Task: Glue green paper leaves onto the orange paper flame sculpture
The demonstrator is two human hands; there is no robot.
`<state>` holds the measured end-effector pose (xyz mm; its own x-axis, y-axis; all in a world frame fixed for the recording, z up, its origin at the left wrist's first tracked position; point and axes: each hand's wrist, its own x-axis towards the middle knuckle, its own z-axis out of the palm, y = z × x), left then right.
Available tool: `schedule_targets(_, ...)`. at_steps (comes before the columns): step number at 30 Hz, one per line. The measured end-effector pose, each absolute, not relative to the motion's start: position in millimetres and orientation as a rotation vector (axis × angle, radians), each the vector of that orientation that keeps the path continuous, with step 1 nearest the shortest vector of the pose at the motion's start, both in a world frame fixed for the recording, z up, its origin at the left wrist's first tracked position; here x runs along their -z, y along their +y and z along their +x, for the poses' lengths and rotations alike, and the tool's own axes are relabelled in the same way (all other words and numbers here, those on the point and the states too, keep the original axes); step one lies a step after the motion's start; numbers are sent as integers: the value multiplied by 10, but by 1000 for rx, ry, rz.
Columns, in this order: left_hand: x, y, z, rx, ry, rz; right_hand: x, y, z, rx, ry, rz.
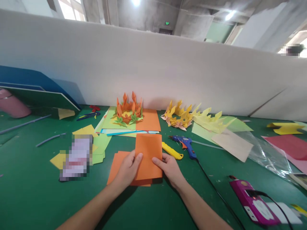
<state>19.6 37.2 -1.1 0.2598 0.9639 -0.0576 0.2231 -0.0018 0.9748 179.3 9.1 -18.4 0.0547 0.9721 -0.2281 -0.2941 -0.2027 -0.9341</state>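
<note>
An orange paper rectangle [149,153] is held upright between both hands, above the green table. My left hand [129,167] pinches its left edge, thumb on the front face. On the right edge, my right hand [169,167] grips it the same way. Beneath lie more orange sheets [115,164], partly covered by the held paper and my left hand. A yellow cutter [173,151] rests just beyond my right hand, with a blue glue gun [188,145] to its right.
An orange paper crown [128,110] and a yellow one [178,115] stand at the back near a white partition [148,64]. A purple power strip [254,203] with black cables lies front right. Green and yellow papers [99,148] lie left.
</note>
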Motion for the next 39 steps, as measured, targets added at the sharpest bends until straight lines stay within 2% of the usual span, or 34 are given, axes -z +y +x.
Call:
schedule_targets(25, -6, 377, 237, -792, 980, 1296, 183, 94, 1769, -1402, -765, -1186)
schedule_targets(39, -82, 403, 177, -691, 1322, 1217, 168, 73, 1769, -1415, -768, -1211)
